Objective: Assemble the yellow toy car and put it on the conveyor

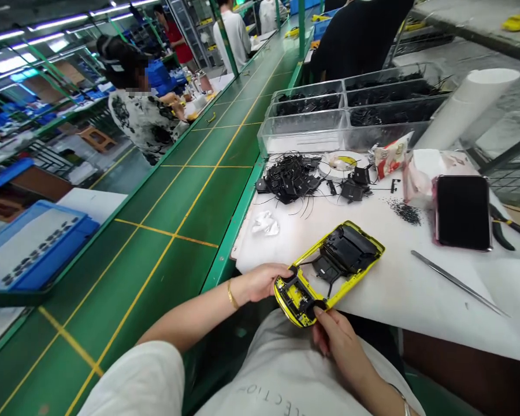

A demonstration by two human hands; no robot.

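A yellow model car body point(356, 278) with black inner parts lies tilted, its hollow inside facing up, in front of my lap and partly over the table's front edge. My left hand point(266, 281) is closed on its near left end, thumb on a black round part. My right hand point(338, 335) grips the near right side, thumb pressed near another black round part; its other fingers are partly hidden beneath. Inside the shell, a black frame point(328, 268) joins a larger black panel point(346, 249).
On the white table are a heap of black parts point(292, 178), small black screws point(406, 212), tweezers point(457, 281), a smartphone point(463, 212), pliers point(502, 228) and crumpled tissue point(265, 223). A clear divided bin point(303, 124) stands behind. A green conveyor point(190, 202) runs left; co-workers sit farther off.
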